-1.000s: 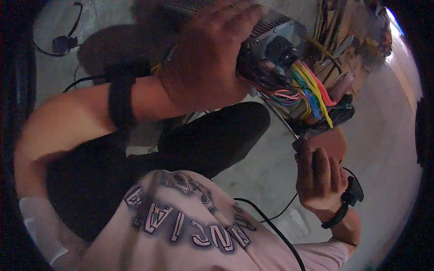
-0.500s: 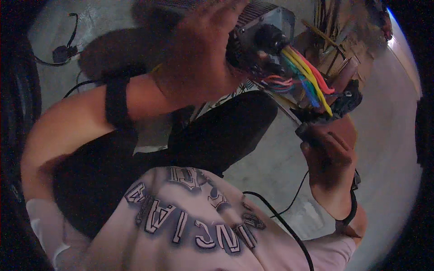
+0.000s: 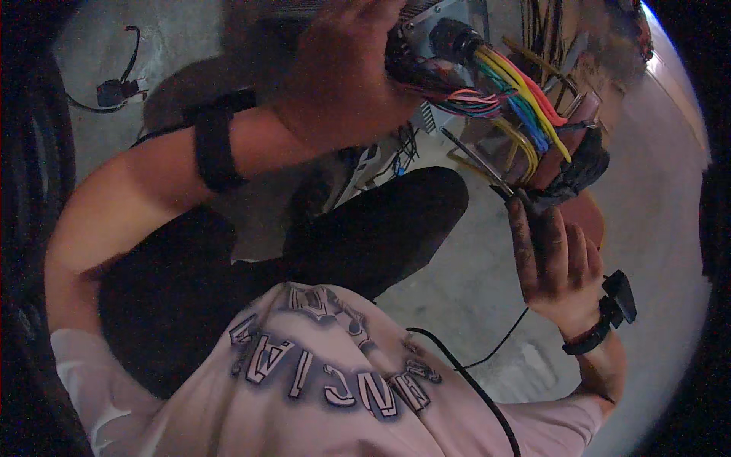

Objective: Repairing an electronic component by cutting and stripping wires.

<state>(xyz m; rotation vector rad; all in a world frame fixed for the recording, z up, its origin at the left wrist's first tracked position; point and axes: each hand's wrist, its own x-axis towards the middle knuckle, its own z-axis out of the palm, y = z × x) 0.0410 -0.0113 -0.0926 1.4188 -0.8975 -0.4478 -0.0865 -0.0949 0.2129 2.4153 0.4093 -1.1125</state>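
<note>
The person's right hand [image 3: 560, 251] has its fingers wrapped round a slim, straight metal-shafted tool [image 3: 477, 161], angled toward a grey metal box [image 3: 466, 14] trailing red, yellow, green and blue wires [image 3: 527, 87]. The left hand [image 3: 339, 84] covers the box's left side; I can't tell whether its fingers clamp it.

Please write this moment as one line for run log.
Left hand: on grey metal box; right hand: holds slim metal-shafted tool; thick red, yellow, green and blue wires: leave box's round black connector
</note>
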